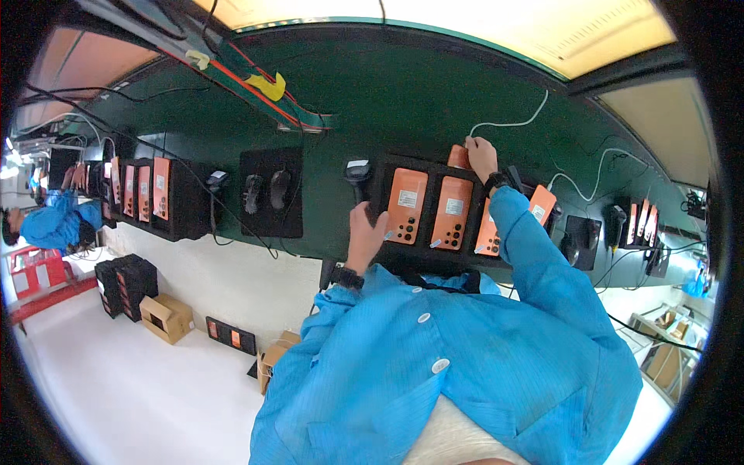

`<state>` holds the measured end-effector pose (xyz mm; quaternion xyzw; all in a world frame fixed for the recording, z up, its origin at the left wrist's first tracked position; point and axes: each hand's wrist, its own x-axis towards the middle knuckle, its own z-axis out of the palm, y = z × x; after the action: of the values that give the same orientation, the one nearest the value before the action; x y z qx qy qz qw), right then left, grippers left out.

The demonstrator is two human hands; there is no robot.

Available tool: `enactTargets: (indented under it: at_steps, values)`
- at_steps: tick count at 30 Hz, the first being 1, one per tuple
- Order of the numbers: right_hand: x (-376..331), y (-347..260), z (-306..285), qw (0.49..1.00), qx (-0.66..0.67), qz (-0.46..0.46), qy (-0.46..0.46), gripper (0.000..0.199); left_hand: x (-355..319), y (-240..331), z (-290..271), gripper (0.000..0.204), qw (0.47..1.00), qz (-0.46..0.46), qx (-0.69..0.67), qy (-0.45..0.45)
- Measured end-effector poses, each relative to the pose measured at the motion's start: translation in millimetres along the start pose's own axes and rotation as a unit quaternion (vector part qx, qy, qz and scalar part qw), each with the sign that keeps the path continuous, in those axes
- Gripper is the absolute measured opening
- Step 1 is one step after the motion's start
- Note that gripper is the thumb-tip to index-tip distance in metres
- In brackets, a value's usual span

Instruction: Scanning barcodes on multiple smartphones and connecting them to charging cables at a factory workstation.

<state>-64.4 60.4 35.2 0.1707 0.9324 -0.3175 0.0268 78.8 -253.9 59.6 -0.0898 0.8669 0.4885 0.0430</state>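
My left hand [365,235] is at the left end of a black foam tray [395,262], with thumb and fingers around the lower handle of a black barcode scanner [357,172]. My right hand [482,159] reaches over the tray's far edge. Its fingers are pinched at the end of a white cable [508,124], against a small visible part of an orange phone [458,157]. The tray holds orange phones, camera side up: one at left [406,205], one in the middle [452,213], and another [487,235] partly covered by my right sleeve.
Right of my sleeve lies an orange phone [542,204] with a second white cable [597,182] at its top. A mouse pad [270,159] with two mice and another phone tray [182,225] lie left. Far left sits a person [58,225] in blue. Cartons [167,318] stand on the floor.
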Motion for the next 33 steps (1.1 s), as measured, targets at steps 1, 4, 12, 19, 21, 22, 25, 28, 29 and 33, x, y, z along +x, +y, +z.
enactTargets:
  at_steps: [1,4,12,19,21,22,25,28,29,33]
  values:
    - [-2.2,-1.4,-0.4,1.000,0.017,-0.008,0.002,0.038,2.1,0.2,3.7,0.049,1.000,-0.001,-0.020,-0.009]
    - [-6.7,-6.9,-5.2,0.999,0.026,-0.032,-0.020,0.037,8.8,-7.2,7.4,0.051,1.000,0.012,0.008,-0.015]
    - [2.5,-10.7,-1.8,0.988,0.153,0.002,0.016,0.026,-1.1,-10.6,19.5,0.039,0.995,0.061,0.082,0.008]
    - [-62.4,-35.0,-13.9,0.991,0.033,-0.121,-0.052,0.019,5.2,-2.3,19.6,0.038,0.999,0.036,0.012,0.025]
    - [-66.6,-28.2,-11.9,0.992,0.010,-0.107,-0.072,0.018,4.9,-1.2,19.2,0.037,0.999,0.035,0.003,0.032]
    - [-65.8,-22.3,-9.1,0.989,0.014,-0.132,-0.064,0.018,5.0,-0.9,19.3,0.038,0.999,0.027,-0.002,0.032]
    - [-58.3,-16.3,-12.4,0.972,-0.070,-0.217,-0.064,0.019,5.5,-2.1,19.6,0.037,0.999,0.023,-0.007,0.041]
    - [-62.7,-27.4,-16.1,0.975,-0.035,-0.210,-0.065,0.017,14.1,-6.9,12.4,0.035,0.996,0.055,0.018,0.067]
    - [-66.0,-33.5,-15.8,0.984,0.088,-0.141,-0.059,0.017,21.2,-10.0,7.4,0.035,0.992,0.084,0.045,0.081]
    - [-104.0,-90.5,-2.5,0.976,0.038,-0.188,-0.098,0.033,57.8,-51.5,5.0,0.044,0.986,-0.076,0.049,0.138]
